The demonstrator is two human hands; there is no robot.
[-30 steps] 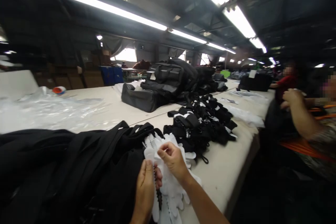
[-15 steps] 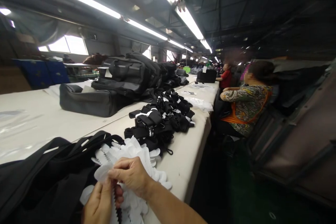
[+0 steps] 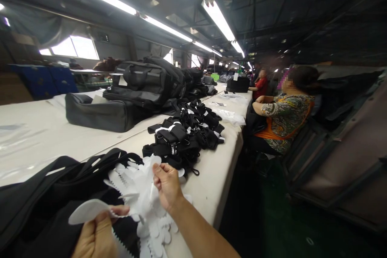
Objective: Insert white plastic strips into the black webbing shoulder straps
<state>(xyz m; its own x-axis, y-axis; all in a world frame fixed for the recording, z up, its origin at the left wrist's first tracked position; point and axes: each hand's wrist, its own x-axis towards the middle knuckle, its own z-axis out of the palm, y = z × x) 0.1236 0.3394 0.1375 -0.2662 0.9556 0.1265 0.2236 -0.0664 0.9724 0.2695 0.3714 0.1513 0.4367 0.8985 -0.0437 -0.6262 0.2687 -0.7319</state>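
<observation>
My left hand, at the lower left, is closed on a white strip with a rounded end and a toothed edge. The strip's rounded end points left, over black fabric. To the right, my right hand pinches the rounded tip of another white strip at the top of the pile of white strips. Whether that strip is free of the pile I cannot tell. Just behind the pile lie several folded black straps, bound with similar white strips. A black fabric bundle lies beside my left hand.
Black and grey bags are stacked farther along the long cream table. Clear plastic lies near its right edge. A co-worker sits at the right side, by a metal-framed cart.
My hands have parted. The left moved down and left with a white strip, while the right moved up and right to the top of the white pile.
</observation>
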